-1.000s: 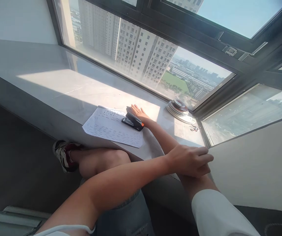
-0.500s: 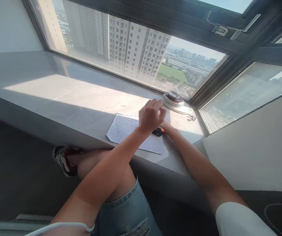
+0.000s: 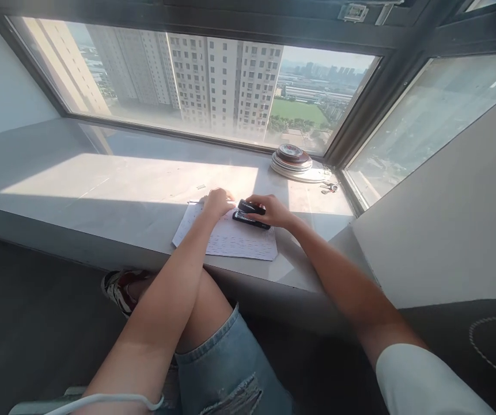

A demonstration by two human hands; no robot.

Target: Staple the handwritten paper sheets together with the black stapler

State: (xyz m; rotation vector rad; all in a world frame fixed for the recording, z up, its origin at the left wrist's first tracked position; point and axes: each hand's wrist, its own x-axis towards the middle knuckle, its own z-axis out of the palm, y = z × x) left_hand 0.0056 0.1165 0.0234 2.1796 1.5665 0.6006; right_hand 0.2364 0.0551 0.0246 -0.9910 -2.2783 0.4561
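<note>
Printed paper sheets [image 3: 243, 245] lie near the front edge of the window sill. My right hand [image 3: 269, 211] is closed round a black stapler [image 3: 251, 218] over the upper right of the sheets; the stapler's top arm is raised from its base. To its left, my left hand [image 3: 218, 203] is at the top edge of the sheets, fingers bent down against them. What its fingertips hold, if anything, is hidden.
A stack of round plates [image 3: 291, 162] stands at the back right of the sill [image 3: 79, 184], with keys [image 3: 329, 187] beside it. Window glass and frame rise behind. My bent leg and a shoe [image 3: 120, 291] are below the sill.
My left hand has come down and left, from in front of my right hand to the sheets' top edge. The stapler and right hand, mostly hidden before, now show. The view has shifted.
</note>
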